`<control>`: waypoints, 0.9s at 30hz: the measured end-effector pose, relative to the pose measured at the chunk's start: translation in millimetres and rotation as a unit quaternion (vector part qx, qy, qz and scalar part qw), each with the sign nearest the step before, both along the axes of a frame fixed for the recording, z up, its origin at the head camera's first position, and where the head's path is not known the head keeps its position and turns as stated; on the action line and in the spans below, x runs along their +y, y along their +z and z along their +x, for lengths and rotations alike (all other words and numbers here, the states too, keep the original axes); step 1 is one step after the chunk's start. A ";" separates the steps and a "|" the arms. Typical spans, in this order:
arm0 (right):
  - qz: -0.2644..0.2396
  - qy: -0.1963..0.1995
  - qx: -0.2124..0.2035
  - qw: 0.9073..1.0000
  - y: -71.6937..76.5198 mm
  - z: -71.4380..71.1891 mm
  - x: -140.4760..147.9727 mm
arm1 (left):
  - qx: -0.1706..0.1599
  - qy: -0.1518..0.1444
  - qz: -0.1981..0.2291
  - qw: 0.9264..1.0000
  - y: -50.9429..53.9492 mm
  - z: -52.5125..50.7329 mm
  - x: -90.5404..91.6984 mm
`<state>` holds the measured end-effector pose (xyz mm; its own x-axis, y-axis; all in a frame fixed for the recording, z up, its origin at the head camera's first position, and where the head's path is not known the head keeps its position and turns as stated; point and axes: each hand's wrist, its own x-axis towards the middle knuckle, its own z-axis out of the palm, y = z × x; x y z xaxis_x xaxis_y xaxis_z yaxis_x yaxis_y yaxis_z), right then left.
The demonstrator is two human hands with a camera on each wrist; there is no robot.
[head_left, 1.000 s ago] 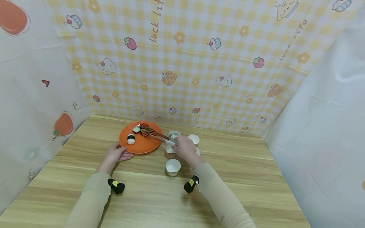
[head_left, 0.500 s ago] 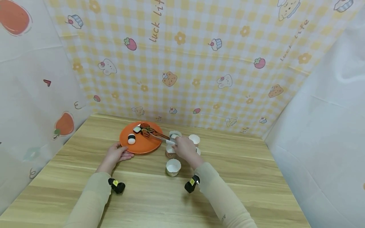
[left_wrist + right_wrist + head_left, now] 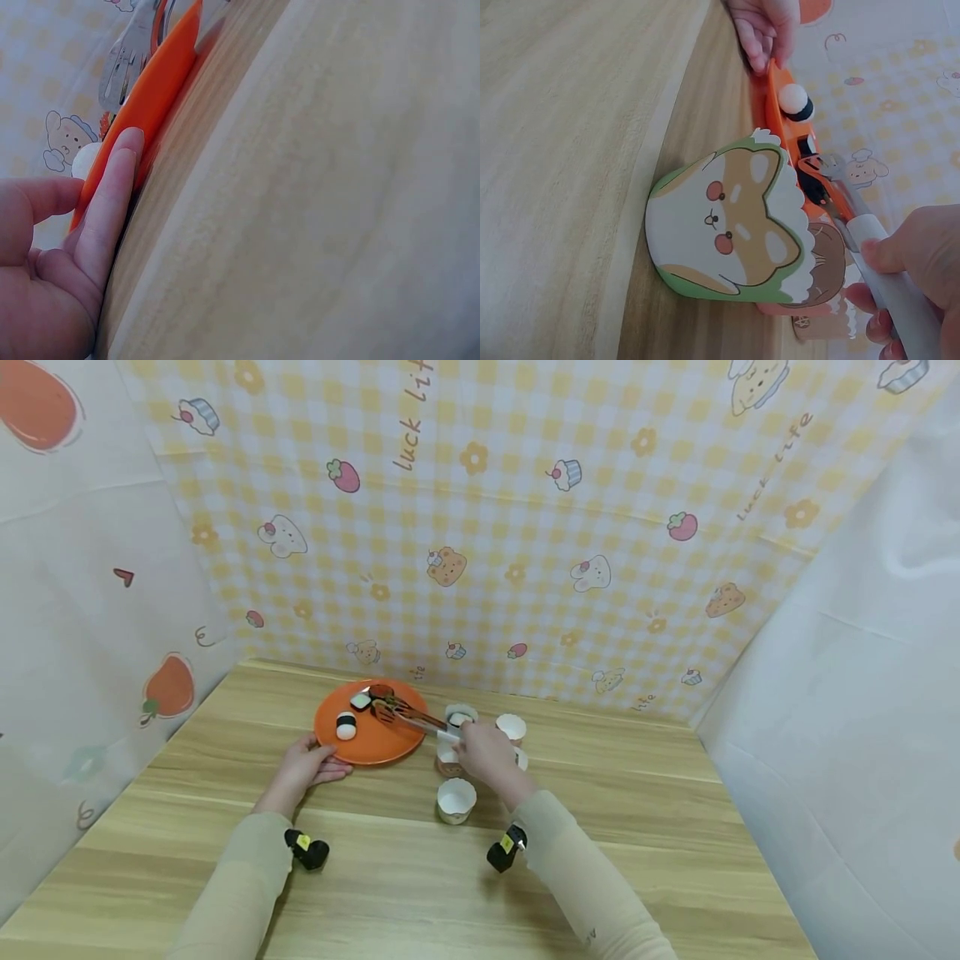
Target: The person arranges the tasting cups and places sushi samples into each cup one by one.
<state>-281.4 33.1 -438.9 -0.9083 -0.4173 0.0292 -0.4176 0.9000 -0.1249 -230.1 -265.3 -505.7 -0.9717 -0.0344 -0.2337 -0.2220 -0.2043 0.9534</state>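
A cup [image 3: 522,762] was partly hidden by the right hand [image 3: 487,750], dark item [image 3: 811,187] at tongs [image 3: 902,307] was unclear, sleeves [image 3: 238,881] were cropped below

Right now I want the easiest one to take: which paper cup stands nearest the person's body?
The front paper cup: the other cups in view all stand farther back, beyond it.

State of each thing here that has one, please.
Orange plate, face up
Black-banded sushi, lying on plate
Tongs, held over plate, closure unclear
Left hand, gripping plate
Right hand, gripping tongs
Nearest cup, upright, bare inside
Back-left cup, upright, pale contents
Back-right cup, upright
Middle cups, partly hidden
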 end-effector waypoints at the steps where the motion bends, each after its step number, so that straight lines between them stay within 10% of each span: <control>1: -0.001 0.000 0.000 1.000 -0.4 0.3 0.3 | 0.000 -0.001 -0.001 1.000 -0.1 0.1 -0.1; 27: -0.014 -0.008 0.014 1.000 1.6 9.1 9.1 | -0.003 0.006 -0.003 1.000 -0.3 1.3 1.2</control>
